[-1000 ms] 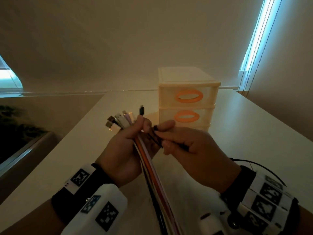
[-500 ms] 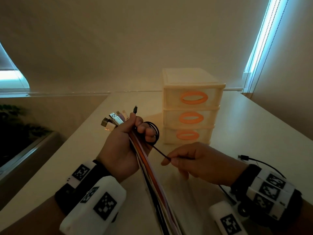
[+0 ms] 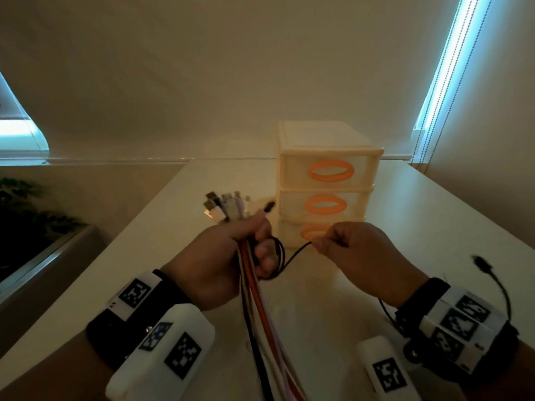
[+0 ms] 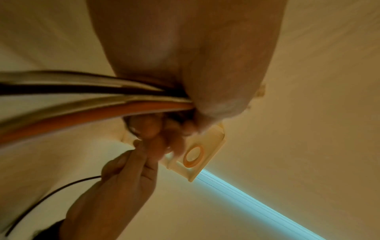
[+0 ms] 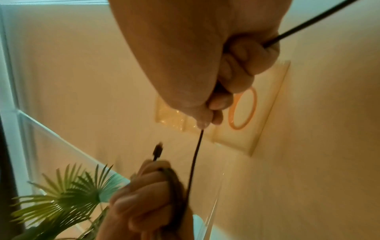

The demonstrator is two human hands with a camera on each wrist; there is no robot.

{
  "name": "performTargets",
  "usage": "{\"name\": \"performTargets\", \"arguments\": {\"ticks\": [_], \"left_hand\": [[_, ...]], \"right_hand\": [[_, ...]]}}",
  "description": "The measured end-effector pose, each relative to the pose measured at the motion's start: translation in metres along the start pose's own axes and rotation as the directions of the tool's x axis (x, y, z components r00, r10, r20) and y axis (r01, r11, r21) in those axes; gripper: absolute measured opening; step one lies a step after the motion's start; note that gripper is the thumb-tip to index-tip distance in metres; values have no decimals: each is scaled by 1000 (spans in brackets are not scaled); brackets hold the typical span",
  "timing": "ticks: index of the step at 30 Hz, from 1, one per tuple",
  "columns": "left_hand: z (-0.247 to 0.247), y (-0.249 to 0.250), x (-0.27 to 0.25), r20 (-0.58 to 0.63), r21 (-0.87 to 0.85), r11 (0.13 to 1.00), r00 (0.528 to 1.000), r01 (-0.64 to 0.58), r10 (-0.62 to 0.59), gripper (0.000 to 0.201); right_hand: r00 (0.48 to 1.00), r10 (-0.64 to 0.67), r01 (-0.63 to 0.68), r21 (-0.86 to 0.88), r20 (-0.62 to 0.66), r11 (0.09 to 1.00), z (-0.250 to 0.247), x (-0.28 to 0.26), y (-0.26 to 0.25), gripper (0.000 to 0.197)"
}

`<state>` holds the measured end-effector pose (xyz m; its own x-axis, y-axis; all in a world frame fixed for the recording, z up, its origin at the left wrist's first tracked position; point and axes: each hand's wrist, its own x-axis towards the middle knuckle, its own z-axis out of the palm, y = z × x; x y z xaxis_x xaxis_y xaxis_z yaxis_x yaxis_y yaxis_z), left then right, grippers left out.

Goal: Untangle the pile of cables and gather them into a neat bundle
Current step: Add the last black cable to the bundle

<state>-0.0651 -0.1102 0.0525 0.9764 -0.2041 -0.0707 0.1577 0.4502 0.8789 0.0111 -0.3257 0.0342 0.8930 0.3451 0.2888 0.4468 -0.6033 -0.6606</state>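
Observation:
My left hand (image 3: 231,250) grips a bundle of cables (image 3: 260,308) in white, orange, pink and black, held above the table. Their plugs (image 3: 224,205) fan out above my fist, and the long ends hang down toward me. A thin black cable (image 3: 298,251) loops around the bundle and my left fingers. My right hand (image 3: 347,250) pinches this black cable just right of the bundle and holds it taut. In the right wrist view the black cable (image 5: 195,155) runs from my right fingers (image 5: 213,110) down to my left hand (image 5: 152,191). The cable's free end with its plug (image 3: 482,264) trails past my right wrist.
A cream three-drawer plastic organiser (image 3: 327,183) with orange oval handles stands on the white table (image 3: 434,227) just behind my hands. A dark ledge with a plant (image 3: 26,215) lies to the left of the table. Window blinds glow at both sides.
My right hand has risen and moved right, pulling the black cable taut around the bundle. My left hand has tilted so that the plugs stand more upright.

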Motion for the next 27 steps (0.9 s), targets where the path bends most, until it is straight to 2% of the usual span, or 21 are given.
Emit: {"name": "performTargets", "arguments": {"ticks": [2,5,7,8,10,12,14,17,18,19,20,21,22,24,26,27], "left_hand": [[4,-5,-3,117,145,986,989,78,-96,37],[5,-10,-5,217,127,986,967,108,-133,35],[4,-12,-4,211,83,995,974,62,-79,34],[4,-12,-4,199,55,998,979,33,-43,33],[8,-10,-3,143,0,999,989,-38,38,34],[12,-7,-2,57,-86,992,994,-88,93,37],[16,-6,-1,-34,-203,970,991,-131,127,39],[10,-3,2,-172,-361,904,969,-228,175,40],[6,-2,3,-212,-387,886,960,-255,183,40],[2,0,4,-238,-396,878,953,-270,186,40],[-1,1,5,-251,-396,877,951,-273,183,39],[-3,1,6,-254,-388,882,951,-269,178,39],[-4,1,6,-253,-375,889,952,-263,175,40],[-4,1,6,-251,-345,900,950,-266,184,41],[-5,2,7,-261,-313,906,943,-284,206,41],[-7,2,8,-264,-297,909,940,-291,215,41]], "right_hand": [[995,-60,62,26,-80,998,5,-5,-8,26],[974,-156,184,167,-166,969,10,-15,-23,12],[970,-214,242,361,-116,901,11,-22,-30,10],[961,-261,275,399,-89,875,12,-24,-33,12],[919,-390,386,330,-58,861,11,-26,-33,19],[895,-443,408,303,54,861,10,-24,-31,32],[889,-403,333,295,219,896,8,-23,-30,40],[817,-344,282,200,463,938,7,-24,-25,29],[821,-312,273,151,479,950,8,-23,-23,25],[865,-264,248,94,427,964,8,-20,-21,19],[925,-211,203,58,317,978,8,-16,-18,13],[963,-166,160,46,211,986,8,-13,-16,13],[977,-145,139,49,159,989,8,-11,-14,14],[955,-159,152,47,249,987,8,-13,-14,13],[893,-201,178,94,402,979,6,-18,-18,11],[874,-219,181,128,433,975,3,-19,-18,11]]}}
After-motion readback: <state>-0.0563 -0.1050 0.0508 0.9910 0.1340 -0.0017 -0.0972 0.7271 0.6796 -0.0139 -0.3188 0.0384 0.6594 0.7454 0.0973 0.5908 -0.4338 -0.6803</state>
